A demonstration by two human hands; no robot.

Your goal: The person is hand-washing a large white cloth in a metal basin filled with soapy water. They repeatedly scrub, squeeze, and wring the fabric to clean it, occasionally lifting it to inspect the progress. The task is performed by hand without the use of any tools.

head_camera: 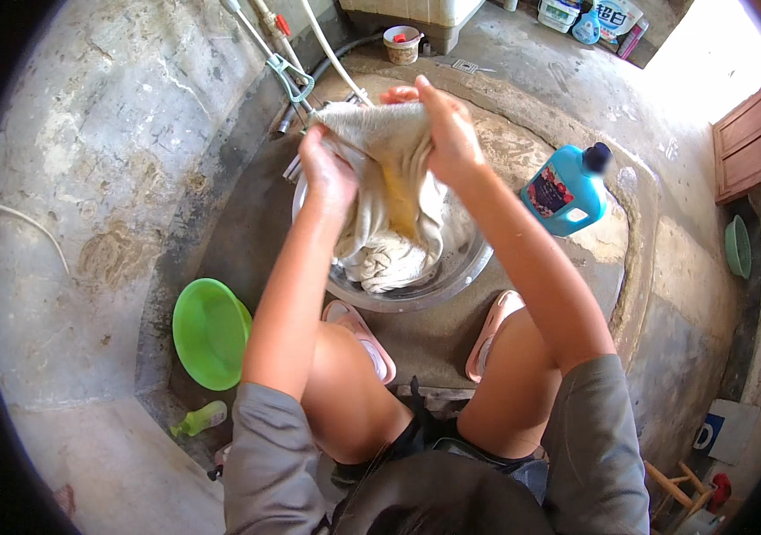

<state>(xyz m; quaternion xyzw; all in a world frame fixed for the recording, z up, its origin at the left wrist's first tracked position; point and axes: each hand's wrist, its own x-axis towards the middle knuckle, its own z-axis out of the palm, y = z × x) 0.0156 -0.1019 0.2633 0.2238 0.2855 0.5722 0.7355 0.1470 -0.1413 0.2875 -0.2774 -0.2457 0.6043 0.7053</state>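
Note:
Both of my hands hold up the edge of a wet, off-white cloth garment with a yellow patch. My left hand grips its left side, and my right hand grips the right side with the thumb pointing away from me. The edge is stretched between them. Below, the rest of the garment hangs down and lies bunched and twisted in a round metal basin on the floor between my feet. My fingers are partly hidden behind the cloth.
A blue detergent jug stands right of the basin. To the left are a green plastic basin and a green bottle lying down. Pipes with a red valve run along the wall. A small bucket stands at the back.

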